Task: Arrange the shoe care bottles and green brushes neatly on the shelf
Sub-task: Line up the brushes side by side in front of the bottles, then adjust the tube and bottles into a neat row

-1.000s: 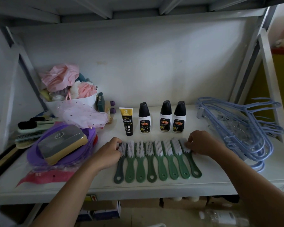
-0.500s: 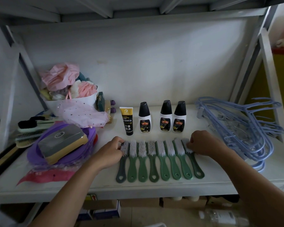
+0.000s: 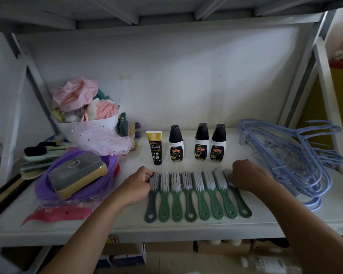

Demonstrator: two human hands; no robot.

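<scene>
While you pinch the row from both ends, the eight green brushes [image 3: 198,194] sit tighter than a second ago: the heads have closed up and the whole set has slid slightly toward 3 o'clock. Your left hand [image 3: 136,187] is curled, fingertips pressed on the bristle head of the darker end brush [image 3: 152,196] at 9 o'clock of the row. Your right hand [image 3: 246,176] is curled over the head of the 3 o'clock end brush; whether it clamps or only pushes, I can't tell. Handles point to 6 o'clock, fanned a bit. At 12 o'clock of the brushes stand the yellow-capped tube [image 3: 154,148] and three black-capped bottles [image 3: 200,143], upright, with one wider gap after the first bottle. Brush row looks nearly done; even out that bottle spacing on the shelf [image 3: 166,231] next, I'd judge.
</scene>
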